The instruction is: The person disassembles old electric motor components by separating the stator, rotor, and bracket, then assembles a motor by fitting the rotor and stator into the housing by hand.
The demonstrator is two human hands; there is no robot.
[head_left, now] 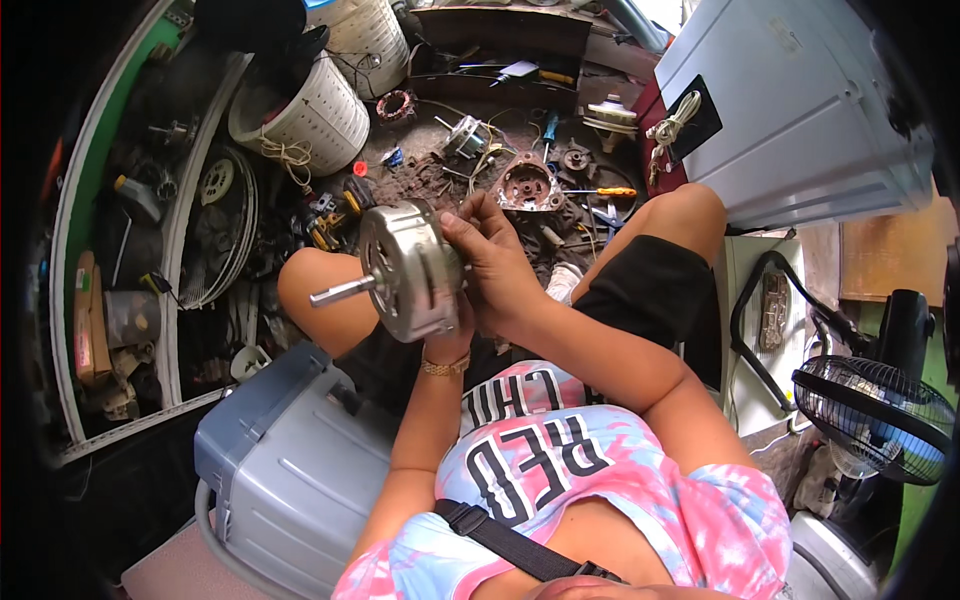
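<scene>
A round silver electric motor (412,268) with slotted end housing is held up between my knees, its metal shaft (343,291) pointing left. My left hand (460,322), with a gold-coloured wristband (446,367) at the wrist, supports the motor from behind and below; most of its fingers are hidden. On the motor's right side, my right hand (500,262) is closed, thumb and fingers at the rear edge of the housing. Beyond it on the floor lie a rusty three-cornered gearcase-like casting (528,186) and a smaller motor (465,138) with wires.
Screwdrivers with an orange handle (615,191) and a blue handle (550,128) lie near the casting. A copper-wound stator ring (394,105) sits by a white perforated basket (310,120). Shelves of parts stand left, a grey plastic washing machine (290,440) beside me, a black fan (875,410) right.
</scene>
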